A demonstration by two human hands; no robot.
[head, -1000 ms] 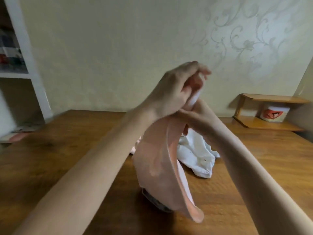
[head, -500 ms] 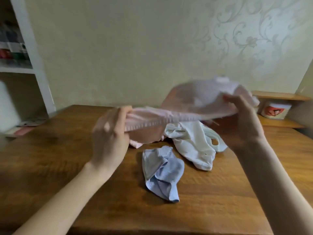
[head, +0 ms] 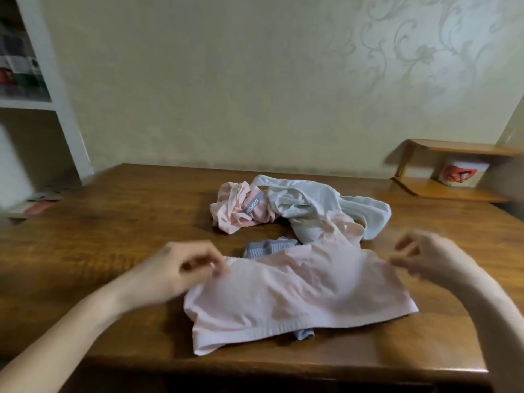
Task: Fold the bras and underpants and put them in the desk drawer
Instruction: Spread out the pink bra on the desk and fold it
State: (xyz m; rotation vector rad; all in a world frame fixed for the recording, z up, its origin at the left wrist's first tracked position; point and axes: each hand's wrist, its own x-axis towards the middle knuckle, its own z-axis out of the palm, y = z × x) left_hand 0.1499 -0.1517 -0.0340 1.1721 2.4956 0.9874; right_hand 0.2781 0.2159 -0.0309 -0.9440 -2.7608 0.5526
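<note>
On the worktop (head: 119, 222), near edge: pale pink bra (head: 295, 296) lies spread flat, ribbed band toward the person, a strap running back toward the far heap.
Pink bra, look: soft seamless knit, lightly wrinkled, two shallow cup bulges, band edge curling up at its left corner.
Blue-grey underpants (head: 269, 248): mostly hidden beneath the pink bra; a ribbed waistband peeks out behind it and a small scrap shows under the band in front.
White bra (head: 320, 214): crumpled, behind the pink bra, toward the middle of the worktop.
Pink underpants (head: 241, 211): bunched just left of the white bra, touching it, grey label strip facing up.
Left hand (head: 181, 268): fingers curled at the pink bra's upper left corner, touching the fabric; motion blur hides whether it pinches the cloth.
Right hand (head: 428, 256): blurred, fingers loosely curled, at the upper right corner; grip cannot be told.
Far right: small wooden shelf (head: 453, 171) with a white tub (head: 459, 174) inside.
</note>
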